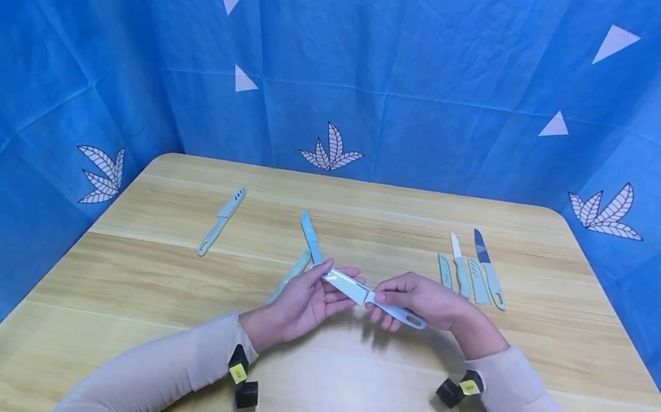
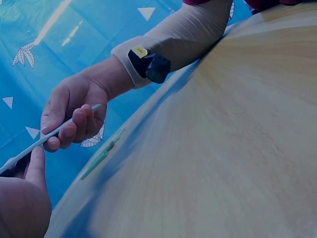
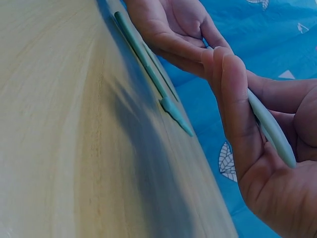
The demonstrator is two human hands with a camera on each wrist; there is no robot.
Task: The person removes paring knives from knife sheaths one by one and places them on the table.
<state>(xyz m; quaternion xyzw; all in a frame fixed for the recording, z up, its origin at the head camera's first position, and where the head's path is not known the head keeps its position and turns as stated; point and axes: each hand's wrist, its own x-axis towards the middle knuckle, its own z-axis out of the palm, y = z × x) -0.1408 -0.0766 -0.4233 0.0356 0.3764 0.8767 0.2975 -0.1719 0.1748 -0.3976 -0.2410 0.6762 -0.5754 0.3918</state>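
Both hands hold a pale blue knife [image 1: 352, 287] above the middle of the table. My right hand [image 1: 417, 301] pinches its handle between thumb and fingers; the handle's looped end sticks out past them. With my left hand [image 1: 310, 299], palm up, I grip the blade end, thumb on top and fingers beneath. That end looks flat and shiny with a pale border. In the right wrist view the handle [image 3: 272, 130] shows between the right hand's fingers and palm. Behind the left hand lie a blue knife [image 1: 311, 234] and another pale green-blue one [image 1: 297, 269], both partly hidden.
At the left lies a pale blue knife in its sheath [image 1: 222, 221]. On the right are a white-bladed knife [image 1: 460, 275], a dark-bladed knife [image 1: 490, 278] and two loose sheaths, one narrow [image 1: 444, 270], one wider with holes [image 1: 478, 283]. A blue curtain [image 1: 435, 143] stands behind the table.
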